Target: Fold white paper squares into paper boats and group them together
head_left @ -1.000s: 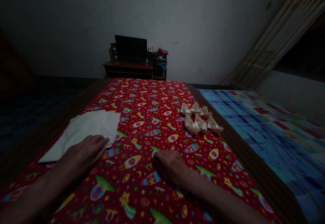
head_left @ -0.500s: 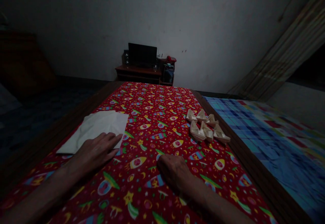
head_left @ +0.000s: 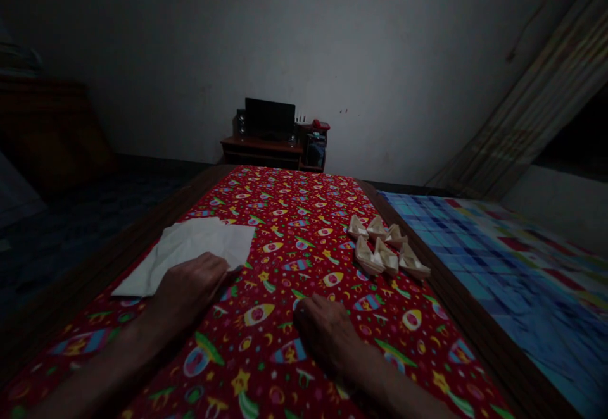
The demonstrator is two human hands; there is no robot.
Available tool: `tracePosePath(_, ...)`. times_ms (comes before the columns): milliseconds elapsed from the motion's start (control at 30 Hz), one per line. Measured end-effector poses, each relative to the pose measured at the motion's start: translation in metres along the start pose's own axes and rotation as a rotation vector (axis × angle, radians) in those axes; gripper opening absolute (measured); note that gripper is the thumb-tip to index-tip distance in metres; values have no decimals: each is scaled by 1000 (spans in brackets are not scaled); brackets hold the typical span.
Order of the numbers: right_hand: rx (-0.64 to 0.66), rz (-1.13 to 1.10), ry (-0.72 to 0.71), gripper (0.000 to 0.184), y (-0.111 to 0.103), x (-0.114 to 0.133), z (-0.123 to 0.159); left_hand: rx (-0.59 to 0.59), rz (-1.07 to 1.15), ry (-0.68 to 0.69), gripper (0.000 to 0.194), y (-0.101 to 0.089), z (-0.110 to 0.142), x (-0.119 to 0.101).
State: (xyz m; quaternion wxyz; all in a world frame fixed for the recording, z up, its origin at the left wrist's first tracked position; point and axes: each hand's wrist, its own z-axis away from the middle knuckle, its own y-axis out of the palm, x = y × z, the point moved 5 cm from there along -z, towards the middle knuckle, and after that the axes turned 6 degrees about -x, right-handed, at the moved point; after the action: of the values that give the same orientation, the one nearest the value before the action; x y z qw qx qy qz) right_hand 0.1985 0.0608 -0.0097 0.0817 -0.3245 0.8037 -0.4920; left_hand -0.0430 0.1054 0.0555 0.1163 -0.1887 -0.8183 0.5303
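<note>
In the head view, the two hands are apart: the left hand (head_left: 192,283) bends over the near edge of the white paper (head_left: 202,238), beside the left edge of the tabletop (head_left: 494,343), its grip one cannot tell; the right hand (head_left: 327,327) rests curled on the red cloth (head_left: 261,343); six folded paper pieces (head_left: 386,259) stand near the right edge

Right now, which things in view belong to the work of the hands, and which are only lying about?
Belong to the work:
white paper, at the left hand
folded paper pieces, probably

Only lying about:
dark screen
speaker
blue checked cloth
</note>
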Motion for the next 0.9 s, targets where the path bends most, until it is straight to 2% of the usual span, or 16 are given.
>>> tracePosePath(100,-196,12,-43,42,-9,1,-4,-4,-16,222,24,4,-1,-51)
tracePosePath(167,-267,14,-117,53,-12,4,-4,-48,17,337,22,10,0,-86)
tracePosePath(233,-234,-11,-183,49,-10,6,-4,-89,76,418,20,16,1,-113)
tracePosePath(300,-147,-106,-213,39,-7,5,-3,-88,203,427,15,19,2,-127)
tracePosePath(367,-78,-241,-203,31,-8,2,-3,-12,349,392,8,23,3,-128)
tracePosePath(400,-68,-307,-181,30,-11,-1,-3,30,413,381,13,24,5,-124)
tracePosePath(433,-67,-365,-155,31,-14,-4,-4,62,459,372,23,26,7,-118)
tracePosePath(500,-54,-460,-115,37,-22,-10,-5,15,515,435,50,26,13,-103)
tracePosePath(533,-40,-500,-109,38,-25,-12,-6,-2,513,447,55,28,17,-93)
tracePosePath(600,7,-558,-121,36,-27,-14,-6,8,486,407,52,38,21,-74)
tracePosePath(700,74,-622,-149,33,-25,-15,-4,24,478,399,47,53,24,-58)
tracePosePath(800,70,-664,-177,32,-22,-16,1,-1,516,449,39,58,24,-57)
tracePosePath(900,41,-642,-155,29,-22,-22,8,-18,572,454,37,54,26,-64)
